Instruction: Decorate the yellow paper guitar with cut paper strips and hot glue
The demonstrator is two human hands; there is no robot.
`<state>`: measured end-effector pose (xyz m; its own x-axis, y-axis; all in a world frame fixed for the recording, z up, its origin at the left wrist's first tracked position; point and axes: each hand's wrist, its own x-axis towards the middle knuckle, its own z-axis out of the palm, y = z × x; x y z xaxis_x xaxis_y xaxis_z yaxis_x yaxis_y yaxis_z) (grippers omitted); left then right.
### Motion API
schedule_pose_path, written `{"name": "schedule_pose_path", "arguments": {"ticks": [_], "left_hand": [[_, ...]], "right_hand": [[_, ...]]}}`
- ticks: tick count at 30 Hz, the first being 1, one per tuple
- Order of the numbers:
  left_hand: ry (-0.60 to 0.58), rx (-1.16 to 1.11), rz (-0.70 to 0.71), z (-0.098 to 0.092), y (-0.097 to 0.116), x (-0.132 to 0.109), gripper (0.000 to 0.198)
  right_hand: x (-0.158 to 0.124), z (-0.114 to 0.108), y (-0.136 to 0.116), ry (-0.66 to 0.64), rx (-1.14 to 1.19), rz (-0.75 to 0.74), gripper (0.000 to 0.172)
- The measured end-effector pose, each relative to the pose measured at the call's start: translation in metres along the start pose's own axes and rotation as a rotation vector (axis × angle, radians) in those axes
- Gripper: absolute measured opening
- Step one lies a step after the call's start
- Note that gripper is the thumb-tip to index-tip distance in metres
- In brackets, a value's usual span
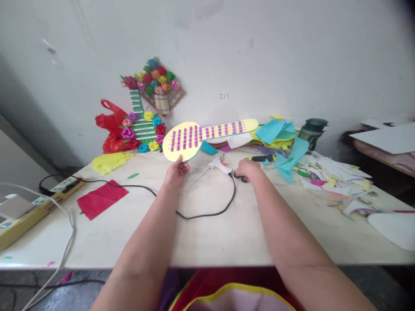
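My left hand pinches the lower rim of a yellow guitar-shaped paper craft. The craft is tilted up above the table, and rows of purple strips run across its body and neck. On the table to the right, my right hand is closed at a pair of scissors, whose black handles show below the fingers; the blades are hidden. Between my hands lies a white glue gun with a black cord. A yellow-and-black cutter lies just beyond my right hand.
Against the wall stand a green flower-trimmed guitar craft and a paper-flower basket. Paper scraps and a dark green bottle are at right. Red paper and a power strip lie left; the glue gun cord crosses the table.
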<state>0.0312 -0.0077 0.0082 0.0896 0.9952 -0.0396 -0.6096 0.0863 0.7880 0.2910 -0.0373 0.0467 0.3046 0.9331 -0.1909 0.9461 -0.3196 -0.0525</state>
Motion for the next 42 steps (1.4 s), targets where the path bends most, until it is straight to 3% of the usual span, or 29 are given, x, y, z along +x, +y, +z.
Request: {"name": "schedule_pose_path", "arguments": {"ticks": [5,13,15,18,22,24,27,33,42], "left_hand": [[0.009,-0.029,0.025,-0.001,0.000,0.001,0.021],[0.054,-0.061,0.101,0.002,-0.001,0.002,0.024],[0.067,-0.062,0.113,0.004,-0.001,0.001,0.025],[0.083,-0.071,0.140,0.008,-0.001,-0.001,0.027],[0.123,-0.098,0.145,0.011,-0.001,-0.002,0.030],[0.138,-0.115,0.137,0.012,-0.001,-0.003,0.029],[0.147,-0.123,0.132,0.015,-0.002,-0.003,0.028],[0.132,-0.121,0.119,0.022,-0.007,-0.004,0.031],[0.067,-0.145,0.131,0.031,-0.011,-0.010,0.029]], "right_hand": [[-0.002,-0.004,0.002,0.028,0.006,0.014,0.019],[-0.026,-0.039,0.004,0.075,0.086,-0.050,0.009],[-0.027,-0.038,0.003,0.154,0.262,-0.114,0.012],[-0.024,-0.026,-0.004,0.166,0.791,-0.226,0.026],[-0.020,-0.002,-0.026,-0.162,1.466,-0.411,0.025],[-0.021,0.007,-0.039,-0.290,1.636,-0.472,0.024],[-0.025,0.017,-0.058,-0.350,1.783,-0.483,0.025],[-0.031,0.031,-0.084,-0.361,1.782,-0.463,0.027],[-0.048,0.036,-0.092,-0.266,1.603,-0.563,0.033]]}}
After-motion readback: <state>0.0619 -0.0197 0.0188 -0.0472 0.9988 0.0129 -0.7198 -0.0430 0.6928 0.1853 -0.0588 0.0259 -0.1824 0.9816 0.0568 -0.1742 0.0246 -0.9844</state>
